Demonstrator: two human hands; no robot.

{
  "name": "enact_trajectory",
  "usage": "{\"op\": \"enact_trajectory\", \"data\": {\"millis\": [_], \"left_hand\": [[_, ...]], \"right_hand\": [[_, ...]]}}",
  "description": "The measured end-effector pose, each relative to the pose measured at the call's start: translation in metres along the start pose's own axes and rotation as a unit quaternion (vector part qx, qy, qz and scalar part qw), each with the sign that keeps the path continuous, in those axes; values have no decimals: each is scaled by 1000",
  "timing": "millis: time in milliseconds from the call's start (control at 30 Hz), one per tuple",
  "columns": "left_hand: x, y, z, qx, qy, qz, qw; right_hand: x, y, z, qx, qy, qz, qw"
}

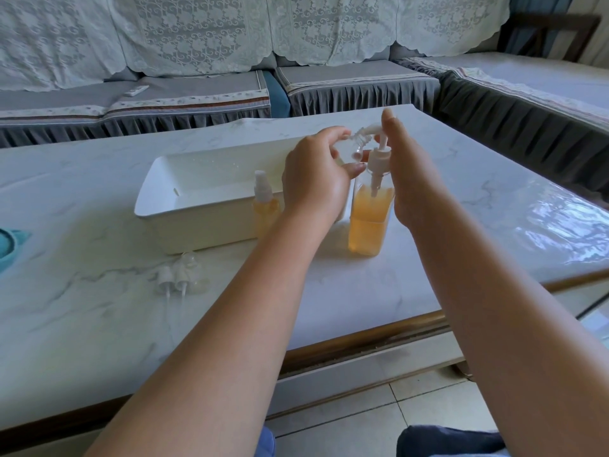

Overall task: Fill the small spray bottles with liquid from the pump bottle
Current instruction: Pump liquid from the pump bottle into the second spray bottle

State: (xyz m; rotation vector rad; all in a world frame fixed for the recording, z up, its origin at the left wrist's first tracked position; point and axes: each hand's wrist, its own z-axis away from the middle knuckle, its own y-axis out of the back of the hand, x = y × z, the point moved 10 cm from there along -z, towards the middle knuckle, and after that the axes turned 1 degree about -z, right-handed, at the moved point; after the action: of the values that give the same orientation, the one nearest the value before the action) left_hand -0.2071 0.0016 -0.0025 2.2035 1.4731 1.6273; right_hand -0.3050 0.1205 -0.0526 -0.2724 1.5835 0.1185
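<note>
Nearest us, toward the front edge of the tabletop (362,291), two loose spray caps (176,278) lie side by side w/ their thin tubes pointing at us. Further in, a capped small spray bottle (265,206) w/ orange liquid stands upright against the front wall of the white tray (197,222). Right of it stands the pump bottle (369,219), roughly half full of orange liquid. Our left hand (316,179) is clamped round a clear empty bottle (354,150), tilted, neck up at the pump spout (369,130). Our right hand (412,173) is flat, fingers straight & together, on the pump head. At the left edge, a teal thing (10,242). Beyond the far edge, a sofa (329,80) w/ a remote (135,90) on its seat.
</note>
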Motion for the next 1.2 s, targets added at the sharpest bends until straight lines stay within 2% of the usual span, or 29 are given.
{"op": "enact_trajectory", "data": {"millis": [267, 667, 933, 1100, 1200], "left_hand": [[-3, -4, 3, -13, -1, -28, 1000], [-2, 1, 0, -4, 4, -4, 1000], [-3, 0, 0, -7, 5, -10, 1000], [-7, -5, 2, -18, 4, -26, 999], [-5, -4, 2, -18, 4, -28, 999]], "right_hand": [[-3, 4, 0, 52, 68, 28, 996], [-4, -4, 0, -12, 42, 17, 999], [-4, -1, -2, 3, 41, 8, 999], [-3, 6, 3, 54, 74, 41, 995], [-4, 2, 3, 40, 73, 22, 996]]}}
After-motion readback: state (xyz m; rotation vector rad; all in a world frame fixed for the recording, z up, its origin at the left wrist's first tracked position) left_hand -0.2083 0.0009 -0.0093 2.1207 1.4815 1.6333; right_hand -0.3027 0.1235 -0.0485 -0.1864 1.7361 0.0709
